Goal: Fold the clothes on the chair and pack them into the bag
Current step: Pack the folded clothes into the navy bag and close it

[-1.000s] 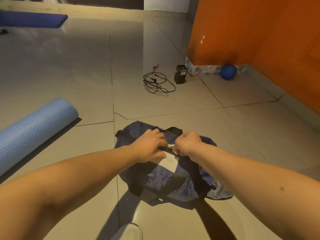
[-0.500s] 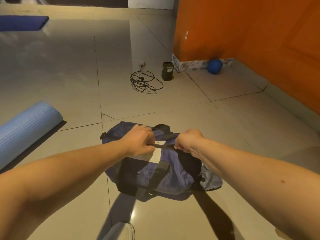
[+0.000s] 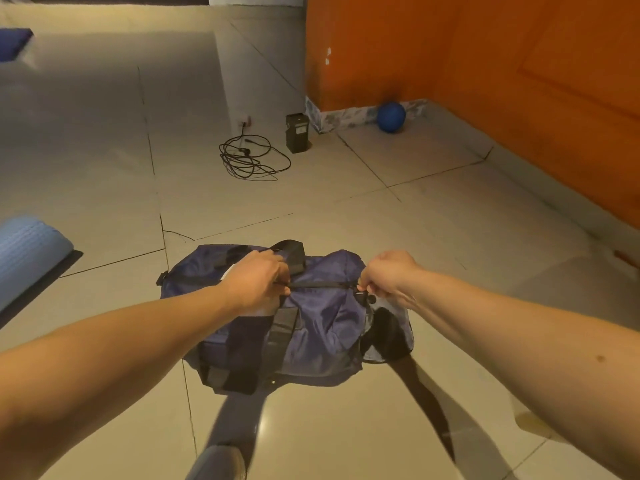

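A navy duffel bag point(image 3: 322, 327) with black straps lies on the tiled floor in front of me. My left hand point(image 3: 258, 284) grips the top of the bag near the middle of its zipper line. My right hand point(image 3: 389, 277) pinches the zipper pull at the bag's right end. The black zipper point(image 3: 322, 285) runs closed between my two hands. A bit of white shows under my left hand. No chair and no loose clothes are in view.
A rolled light-blue mat point(image 3: 26, 251) lies at the left. A coiled black cable point(image 3: 251, 157), a dark box point(image 3: 296, 132) and a blue ball point(image 3: 391, 116) sit farther back by the orange wall point(image 3: 485, 81). My foot point(image 3: 216, 462) shows at the bottom.
My right hand has drawn the zipper pull to the right, away from my left hand, closing the bag's top. The white label that showed earlier is now mostly covered.
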A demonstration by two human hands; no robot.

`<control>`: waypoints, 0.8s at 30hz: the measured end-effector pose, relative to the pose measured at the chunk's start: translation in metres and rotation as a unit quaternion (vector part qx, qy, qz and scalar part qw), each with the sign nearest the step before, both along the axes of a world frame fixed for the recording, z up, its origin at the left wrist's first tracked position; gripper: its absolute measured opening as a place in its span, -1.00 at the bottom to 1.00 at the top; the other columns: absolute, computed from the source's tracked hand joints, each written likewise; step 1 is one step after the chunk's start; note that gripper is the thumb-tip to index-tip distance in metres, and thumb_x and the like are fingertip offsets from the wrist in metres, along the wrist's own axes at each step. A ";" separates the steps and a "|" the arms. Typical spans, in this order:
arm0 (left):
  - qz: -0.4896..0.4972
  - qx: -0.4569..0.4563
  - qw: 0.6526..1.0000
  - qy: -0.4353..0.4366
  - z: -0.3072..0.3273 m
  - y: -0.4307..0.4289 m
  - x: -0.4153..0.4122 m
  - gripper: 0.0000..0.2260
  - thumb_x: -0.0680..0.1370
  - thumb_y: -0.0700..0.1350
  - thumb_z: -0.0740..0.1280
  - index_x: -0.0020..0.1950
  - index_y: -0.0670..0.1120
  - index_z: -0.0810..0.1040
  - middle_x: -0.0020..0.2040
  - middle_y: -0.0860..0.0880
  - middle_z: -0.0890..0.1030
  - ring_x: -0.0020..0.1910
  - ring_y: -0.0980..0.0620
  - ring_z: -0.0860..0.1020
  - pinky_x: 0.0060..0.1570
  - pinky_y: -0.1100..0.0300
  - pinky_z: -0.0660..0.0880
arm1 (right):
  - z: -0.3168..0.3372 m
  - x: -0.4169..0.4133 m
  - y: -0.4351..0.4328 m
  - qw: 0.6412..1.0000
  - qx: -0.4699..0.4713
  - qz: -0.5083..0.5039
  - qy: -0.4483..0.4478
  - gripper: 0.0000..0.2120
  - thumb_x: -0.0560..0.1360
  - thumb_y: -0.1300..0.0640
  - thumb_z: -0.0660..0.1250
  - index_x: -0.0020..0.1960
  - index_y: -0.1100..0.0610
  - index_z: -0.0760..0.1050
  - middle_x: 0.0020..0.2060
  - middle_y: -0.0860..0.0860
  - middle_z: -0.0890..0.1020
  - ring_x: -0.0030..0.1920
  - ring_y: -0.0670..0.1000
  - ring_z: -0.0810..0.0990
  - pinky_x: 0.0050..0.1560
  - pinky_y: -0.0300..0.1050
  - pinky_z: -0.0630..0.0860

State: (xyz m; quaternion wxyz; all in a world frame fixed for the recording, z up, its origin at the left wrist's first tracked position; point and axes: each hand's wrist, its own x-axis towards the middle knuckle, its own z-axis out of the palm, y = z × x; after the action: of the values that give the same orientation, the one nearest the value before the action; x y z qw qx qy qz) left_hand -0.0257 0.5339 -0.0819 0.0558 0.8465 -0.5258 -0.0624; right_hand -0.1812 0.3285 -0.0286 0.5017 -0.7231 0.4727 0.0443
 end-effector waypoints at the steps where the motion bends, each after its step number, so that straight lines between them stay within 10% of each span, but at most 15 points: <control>1: 0.001 0.000 1.000 0.001 0.002 0.000 -0.001 -0.77 0.60 0.06 0.38 0.13 -0.04 0.70 0.01 -0.02 0.61 0.04 -0.08 0.52 -0.02 0.06 0.41 | 0.000 -0.005 -0.003 1.000 0.000 -0.003 -0.001 -0.85 0.33 0.48 0.43 -0.35 0.31 0.56 -0.46 0.19 0.56 -0.45 0.08 0.44 -0.51 -0.20 0.27; 10: -0.012 0.022 0.999 -0.037 0.017 -0.011 -0.018 -0.72 0.55 0.10 0.36 0.18 0.00 0.64 0.01 0.02 0.59 0.00 -0.01 0.50 0.02 0.08 0.48 | -0.009 -0.021 -0.018 0.996 0.064 0.030 -0.058 -0.86 0.51 0.41 0.43 0.05 0.31 0.54 -0.19 0.26 0.72 -0.42 0.00 0.59 -0.45 -0.22 0.51; 15: 0.001 -0.001 1.000 -0.002 0.039 -0.054 -0.059 -0.49 0.52 0.23 0.36 0.34 -0.02 0.42 0.17 0.01 0.50 0.12 -0.03 0.49 0.11 0.04 0.52 | -0.021 -0.036 -0.045 0.996 0.055 0.026 -0.059 -0.92 0.57 0.40 0.31 0.01 0.29 0.54 -0.20 0.26 0.69 -0.44 0.01 0.55 -0.47 -0.24 0.53; 20: 0.081 -0.069 0.993 -0.042 0.024 -0.092 -0.118 -0.73 0.55 0.02 0.36 0.17 -0.05 0.44 0.12 -0.03 0.45 0.07 -0.12 0.47 -0.01 0.00 0.45 | -0.098 -0.053 -0.072 0.999 0.004 -0.041 0.019 -0.86 0.52 0.37 0.26 -0.19 0.25 0.53 -0.31 0.22 0.59 -0.33 0.15 0.56 -0.22 0.10 0.60; 24: 0.168 -0.039 0.985 0.002 -0.008 -0.105 -0.142 -0.59 0.52 0.23 0.33 0.19 -0.02 0.39 0.11 0.00 0.46 0.12 -0.07 0.40 0.06 0.03 0.43 | -0.140 -0.069 -0.076 0.993 0.004 -0.063 0.095 -0.73 0.61 0.26 0.26 0.28 0.30 0.51 0.03 0.22 0.62 -0.08 0.19 0.58 -0.13 -0.03 0.47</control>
State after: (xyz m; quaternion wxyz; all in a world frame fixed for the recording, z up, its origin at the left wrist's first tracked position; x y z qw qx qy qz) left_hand -0.1675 0.4288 -0.0899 0.0990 0.9201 -0.3776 -0.0332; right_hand -0.2499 0.2522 -0.1682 0.4589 -0.6827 0.5626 0.0827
